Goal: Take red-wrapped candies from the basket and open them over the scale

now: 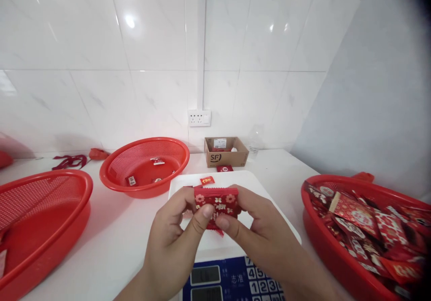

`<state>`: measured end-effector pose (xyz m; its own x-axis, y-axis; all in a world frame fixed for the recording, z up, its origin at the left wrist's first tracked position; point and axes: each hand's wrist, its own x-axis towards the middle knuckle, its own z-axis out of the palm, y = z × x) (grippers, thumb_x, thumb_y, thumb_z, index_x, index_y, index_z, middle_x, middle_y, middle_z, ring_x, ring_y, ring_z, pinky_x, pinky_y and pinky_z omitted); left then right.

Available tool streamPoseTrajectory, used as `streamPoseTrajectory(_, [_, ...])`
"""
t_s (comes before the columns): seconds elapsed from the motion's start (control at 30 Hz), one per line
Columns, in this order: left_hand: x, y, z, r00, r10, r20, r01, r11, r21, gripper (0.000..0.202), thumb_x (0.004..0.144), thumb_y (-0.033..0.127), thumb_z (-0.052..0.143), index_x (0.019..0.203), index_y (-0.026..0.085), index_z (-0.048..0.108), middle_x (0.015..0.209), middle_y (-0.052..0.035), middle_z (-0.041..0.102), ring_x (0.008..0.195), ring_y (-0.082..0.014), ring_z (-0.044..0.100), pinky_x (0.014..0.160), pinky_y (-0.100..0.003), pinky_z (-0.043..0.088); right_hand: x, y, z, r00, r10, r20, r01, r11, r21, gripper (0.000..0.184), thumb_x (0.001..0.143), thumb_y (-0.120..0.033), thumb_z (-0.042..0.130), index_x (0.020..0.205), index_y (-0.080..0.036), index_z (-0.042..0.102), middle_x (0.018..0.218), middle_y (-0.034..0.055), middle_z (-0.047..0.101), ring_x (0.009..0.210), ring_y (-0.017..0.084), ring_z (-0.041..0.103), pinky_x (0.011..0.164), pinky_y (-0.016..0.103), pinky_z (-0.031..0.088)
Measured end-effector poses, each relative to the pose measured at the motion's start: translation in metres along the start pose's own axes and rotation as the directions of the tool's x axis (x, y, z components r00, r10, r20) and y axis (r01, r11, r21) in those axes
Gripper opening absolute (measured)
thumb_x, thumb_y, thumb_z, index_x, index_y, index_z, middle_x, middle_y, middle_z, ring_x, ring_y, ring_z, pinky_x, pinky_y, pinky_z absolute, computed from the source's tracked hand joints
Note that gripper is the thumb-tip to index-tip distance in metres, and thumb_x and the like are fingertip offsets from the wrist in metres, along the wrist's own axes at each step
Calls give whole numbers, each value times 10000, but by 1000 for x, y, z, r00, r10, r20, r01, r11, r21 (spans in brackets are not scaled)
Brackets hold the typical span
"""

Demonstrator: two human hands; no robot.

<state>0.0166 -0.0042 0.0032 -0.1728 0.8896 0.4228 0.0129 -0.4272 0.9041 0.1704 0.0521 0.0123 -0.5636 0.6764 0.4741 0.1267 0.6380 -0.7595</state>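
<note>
Between my two hands is a small red snack packet (216, 198) with a flower print and crimped edges; others may lie stacked behind it, but I cannot tell. My left hand (171, 242) is closed on its left side, the thumb pressed on the front. On its right side my right hand (266, 229) grips it likewise, thumb near the lower edge. Both hands are above the white pan (244, 180) of a digital scale, whose blue keypad panel (235, 277) faces me. Another red packet (207, 180) lies on the pan behind my hands, and more red shows partly hidden beneath them.
At the right, a red basket (311, 211) is heaped with wrapped snacks. A second red basket (111, 182) at back left holds a few packets, and a third (76, 224) stands at the left edge. Behind the scale are a cardboard box (232, 158), a dark red packet (224, 169) and a clear bottle (255, 146).
</note>
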Motion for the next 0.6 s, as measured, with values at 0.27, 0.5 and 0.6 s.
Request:
streamPoseTrajectory(0.27, [8, -4, -3, 992, -78, 103, 74, 996, 40, 173, 945, 313, 606, 1075, 229, 683, 1025, -40, 709, 857, -177, 627, 772, -292, 515, 5, 6, 1, 997, 19, -69, -21, 999, -25, 160, 935, -259, 535, 786, -207, 554, 779, 17, 649, 804, 203, 633, 724, 323, 496])
streamPoseTrajectory(0.5, [12, -7, -3, 981, -145, 128, 155, 985, -73, 175, 899, 298, 671, 1050, 219, 710, 1030, -48, 741, 934, -210, 666, 782, -296, 549, 8, 10, 1, 995, 43, -87, -39, 998, 44, 108, 934, -253, 549, 903, -204, 641, 850, 21, 703, 836, 193, 662, 702, 289, 522])
streamPoseTrajectory(0.6, [12, -5, -3, 986, -130, 103, 137, 989, -60, 160, 897, 307, 673, 1025, 223, 719, 1032, -44, 747, 946, -213, 668, 786, -294, 548, 8, 10, -1, 993, 116, -30, -114, 991, 68, 229, 927, -369, 565, 792, -186, 593, 742, 26, 668, 752, 200, 646, 623, 287, 518])
